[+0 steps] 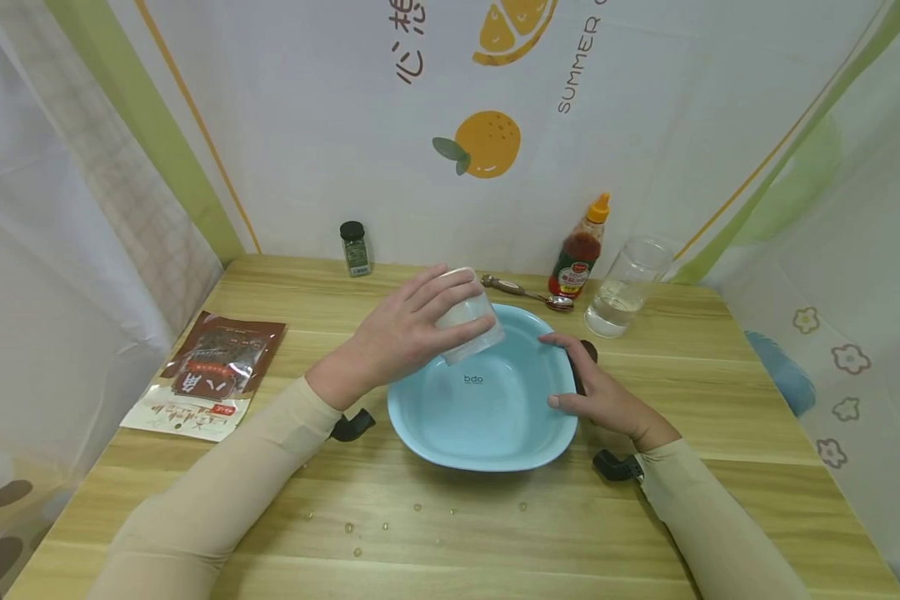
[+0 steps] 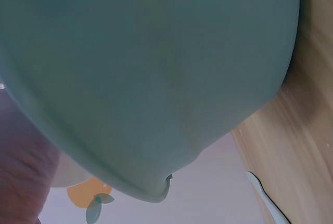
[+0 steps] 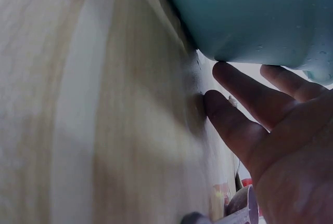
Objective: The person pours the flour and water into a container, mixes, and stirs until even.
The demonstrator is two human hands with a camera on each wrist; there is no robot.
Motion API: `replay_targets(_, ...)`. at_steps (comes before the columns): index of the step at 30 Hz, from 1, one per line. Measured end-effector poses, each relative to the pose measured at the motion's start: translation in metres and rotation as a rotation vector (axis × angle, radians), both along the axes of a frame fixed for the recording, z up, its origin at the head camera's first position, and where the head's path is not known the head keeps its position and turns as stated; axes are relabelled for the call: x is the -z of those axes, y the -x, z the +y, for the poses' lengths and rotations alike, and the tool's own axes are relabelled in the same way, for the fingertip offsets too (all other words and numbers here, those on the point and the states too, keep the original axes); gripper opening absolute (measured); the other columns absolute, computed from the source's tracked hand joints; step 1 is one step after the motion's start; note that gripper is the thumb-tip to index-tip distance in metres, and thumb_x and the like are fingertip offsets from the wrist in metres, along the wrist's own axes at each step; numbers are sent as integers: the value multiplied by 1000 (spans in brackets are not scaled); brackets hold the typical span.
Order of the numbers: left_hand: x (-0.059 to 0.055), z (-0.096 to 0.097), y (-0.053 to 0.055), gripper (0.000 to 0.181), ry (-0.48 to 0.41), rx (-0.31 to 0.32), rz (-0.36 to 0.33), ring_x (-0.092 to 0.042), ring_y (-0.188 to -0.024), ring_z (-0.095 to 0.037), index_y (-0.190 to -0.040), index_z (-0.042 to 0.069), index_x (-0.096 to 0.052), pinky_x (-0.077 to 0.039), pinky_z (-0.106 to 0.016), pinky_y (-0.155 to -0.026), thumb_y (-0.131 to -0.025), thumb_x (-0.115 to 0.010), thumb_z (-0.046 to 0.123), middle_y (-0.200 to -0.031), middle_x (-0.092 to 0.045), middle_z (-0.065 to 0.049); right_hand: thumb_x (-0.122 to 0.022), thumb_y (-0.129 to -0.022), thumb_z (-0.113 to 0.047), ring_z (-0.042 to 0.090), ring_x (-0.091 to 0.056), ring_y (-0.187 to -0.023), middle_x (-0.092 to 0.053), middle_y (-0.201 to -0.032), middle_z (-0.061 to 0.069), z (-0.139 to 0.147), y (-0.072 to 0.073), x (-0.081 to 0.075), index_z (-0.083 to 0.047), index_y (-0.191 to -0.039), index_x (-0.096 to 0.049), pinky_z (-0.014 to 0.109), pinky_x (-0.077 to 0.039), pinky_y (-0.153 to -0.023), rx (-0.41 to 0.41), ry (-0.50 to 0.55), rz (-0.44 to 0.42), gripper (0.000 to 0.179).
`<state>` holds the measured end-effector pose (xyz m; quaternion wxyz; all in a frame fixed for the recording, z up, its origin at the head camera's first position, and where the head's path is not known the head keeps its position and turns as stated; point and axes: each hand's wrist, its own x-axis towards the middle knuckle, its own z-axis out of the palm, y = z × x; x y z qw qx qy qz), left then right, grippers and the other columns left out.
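My left hand [image 1: 412, 329] grips a translucent whitish cup [image 1: 471, 321], tilted over the far left part of a light blue basin [image 1: 487, 425]. The basin stands on the wooden table with "bdo" printed inside. On its right side, my right hand [image 1: 607, 400] holds the rim, the thumb lying over the inner edge and other fingers outside. In the right wrist view, fingers [image 3: 250, 94] spread beside and under the basin's wall [image 3: 250, 21]. The left wrist view is mostly filled by the basin's outer side [image 2: 156, 78]. Whether anything leaves the cup cannot be made out.
Behind the basin lie a spoon [image 1: 528, 292], a red sauce bottle [image 1: 576, 258] and a tall glass [image 1: 621, 296] partly filled with clear liquid. A small black-capped jar [image 1: 356, 250] stands at the back left. A brown-and-white packet [image 1: 210, 375] lies left. Several droplets dot the front tabletop.
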<state>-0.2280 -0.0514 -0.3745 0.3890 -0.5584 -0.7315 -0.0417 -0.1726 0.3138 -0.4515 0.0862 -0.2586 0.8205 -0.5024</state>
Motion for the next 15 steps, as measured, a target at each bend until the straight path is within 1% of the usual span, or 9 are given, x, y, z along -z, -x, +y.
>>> replay_targets(4, 0, 0, 0, 64, 18, 0, -2, -48, -152, -36, -152, 24, -65, -29, -51, -135, -97, -78, -7, -158, -54, -15, -76, -98, -14, 51, -43, -146, -26, -173, 23, 0, 0, 0, -17, -168, -30, 41, -61, -100, -2, 8, -9, 84)
replay_targets(15, 0, 0, 1, 68, 20, 8, 19, -48, -153, -36, -152, 24, -64, -31, -52, -134, -95, -81, -7, -159, -54, -16, -76, -98, -15, 51, -43, -145, -26, -173, 23, 0, 1, 1, -17, -168, -30, 40, -62, -99, -8, 12, -9, 84)
